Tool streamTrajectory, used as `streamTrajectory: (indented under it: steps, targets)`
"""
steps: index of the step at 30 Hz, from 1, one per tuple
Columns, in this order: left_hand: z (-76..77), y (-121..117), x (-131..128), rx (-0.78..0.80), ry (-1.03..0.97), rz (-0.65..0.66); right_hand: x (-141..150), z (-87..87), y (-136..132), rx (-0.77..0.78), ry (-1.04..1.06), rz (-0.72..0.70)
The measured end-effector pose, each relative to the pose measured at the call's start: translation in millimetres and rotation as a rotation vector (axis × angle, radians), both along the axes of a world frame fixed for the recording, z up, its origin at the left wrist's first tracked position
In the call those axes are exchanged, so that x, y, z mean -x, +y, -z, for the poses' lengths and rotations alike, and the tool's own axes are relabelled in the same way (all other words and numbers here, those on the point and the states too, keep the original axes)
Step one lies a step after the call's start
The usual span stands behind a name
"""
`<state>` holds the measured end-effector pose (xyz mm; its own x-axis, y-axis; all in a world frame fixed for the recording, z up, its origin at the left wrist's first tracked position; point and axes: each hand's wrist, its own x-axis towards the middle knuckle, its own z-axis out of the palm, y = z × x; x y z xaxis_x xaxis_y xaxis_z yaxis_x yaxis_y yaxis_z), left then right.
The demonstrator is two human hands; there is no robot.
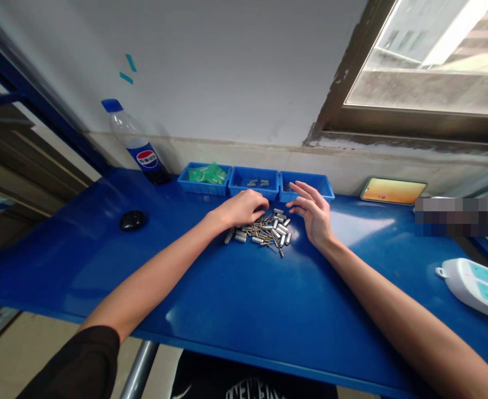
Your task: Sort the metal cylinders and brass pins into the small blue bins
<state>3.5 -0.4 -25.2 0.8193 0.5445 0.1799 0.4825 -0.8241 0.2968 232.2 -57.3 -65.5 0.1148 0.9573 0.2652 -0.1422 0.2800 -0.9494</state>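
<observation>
My left hand (244,209) is curled over the left side of a loose pile on the table, its fingers bent together. Whatever is between those fingertips is hidden. The pile mixes thin brass-coloured pins (263,228) with short silver metal cylinders (283,228). To the right of it my right hand (315,215) hovers with fingers apart and nothing visible in them, just in front of the right blue bin (324,187). Some thin pins lie in that bin. A few silver cylinders sit in the middle blue bin (254,192). Green plastic packaging (208,174) fills the left blue bin (202,188).
The blue table (235,310) runs along a wall beneath a window. A Pepsi bottle (146,158) and a black mouse-like object (132,220) stand at left. On the right are a propped phone (394,190) and a white power strip (474,285).
</observation>
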Motion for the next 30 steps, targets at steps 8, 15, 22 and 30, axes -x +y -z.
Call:
streamTrajectory:
  steps: [8, 15, 22, 30]
  targets:
    - [4.9, 3, -1, 0.043, -0.018, 0.034, 0, -1.6, -1, 0.027, 0.009, -0.015]
    - [0.5, -1, -2, -0.001, -0.187, 0.013, 0, -4.3, -3, 0.039, -0.026, -0.018]
    - [-13.6, -11, -8, 0.182, -0.586, -0.083, 3, 0.9, 0, 0.027, -0.128, -0.071]
    - [-13.5, -9, -8, 0.435, -0.718, -0.117, -1, -1.4, 0, 0.053, -0.102, -0.168]
